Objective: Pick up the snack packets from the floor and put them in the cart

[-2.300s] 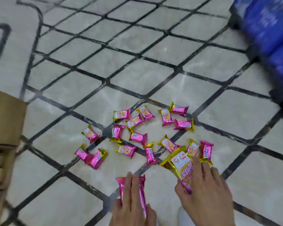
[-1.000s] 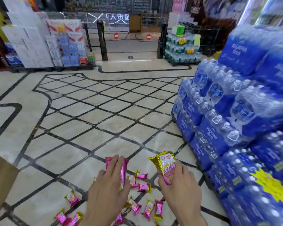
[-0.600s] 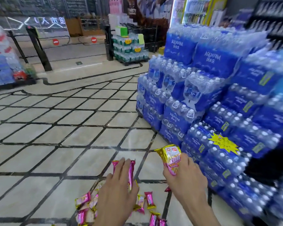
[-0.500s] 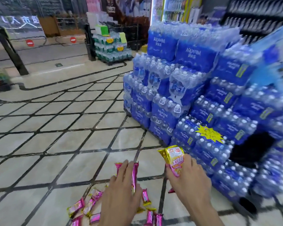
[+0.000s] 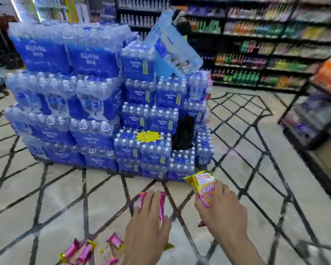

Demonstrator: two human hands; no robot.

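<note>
My left hand (image 5: 145, 224) holds a pink snack packet (image 5: 161, 204) under its fingers, low in the middle of the head view. To its right, my right hand (image 5: 223, 209) grips a larger gold and pink packet (image 5: 203, 186) that sticks up past the fingers. Several small pink and gold packets (image 5: 80, 251) lie on the tiled floor at the bottom left, below and left of my left hand. No cart shows in this view.
A tall stack of blue shrink-wrapped water bottle packs (image 5: 96, 104) stands straight ahead on the floor. Drink shelves (image 5: 266, 48) line the back wall. A dark shelf rack (image 5: 313, 119) edges the right side. Open tiled floor (image 5: 246, 146) lies between the stack and the rack.
The view has swung to the right: the water stack moved from right to centre-left, and shelves appeared at right. Both hands kept hold of their packets; the floor packets slid to the bottom left.
</note>
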